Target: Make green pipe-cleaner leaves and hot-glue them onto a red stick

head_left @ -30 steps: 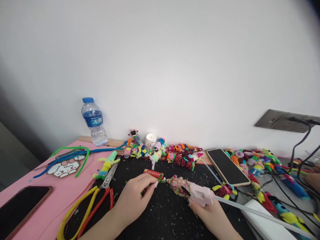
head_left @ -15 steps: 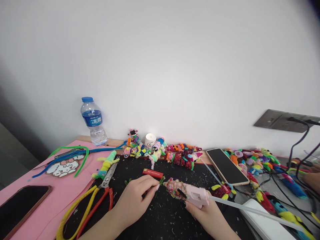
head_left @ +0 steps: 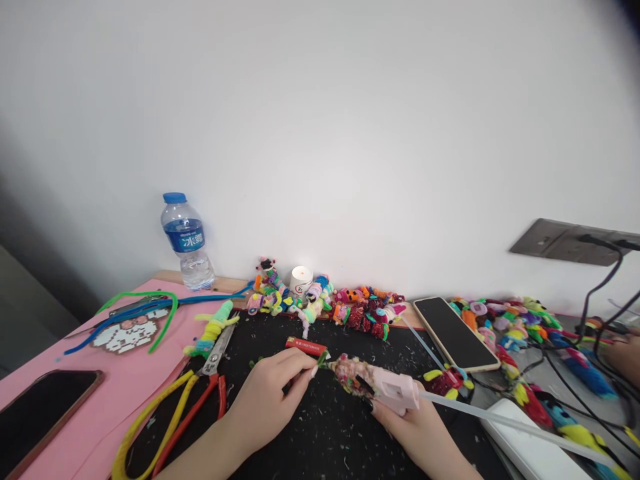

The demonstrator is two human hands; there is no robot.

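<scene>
My left hand (head_left: 281, 385) pinches a small green pipe cleaner piece (head_left: 323, 360) between thumb and fingertips, over the black mat (head_left: 320, 440). My right hand (head_left: 407, 427) grips a pale pink hot glue gun (head_left: 397, 392), whose front end is crusted with colourful fuzz. The gun's nozzle points left, at or very near the green piece; whether they touch I cannot tell. A long translucent glue stick (head_left: 480, 412) sticks out of its back. Just behind my left fingers lies a red lighter-like object (head_left: 306, 347) with printed digits.
Yellow-and-red-handled scissors (head_left: 187, 400) and a pipe cleaner figure (head_left: 213, 333) lie left. A water bottle (head_left: 186, 243) stands by the wall. Phones (head_left: 455, 333) flank the mat. Several pipe cleaner figures (head_left: 363, 313) line the back. Black cables (head_left: 565, 387) and another person's hand (head_left: 625, 357) are at right.
My left hand has shifted very slightly left with the green piece. The glue gun has moved a touch to the right, its nozzle still close to that piece.
</scene>
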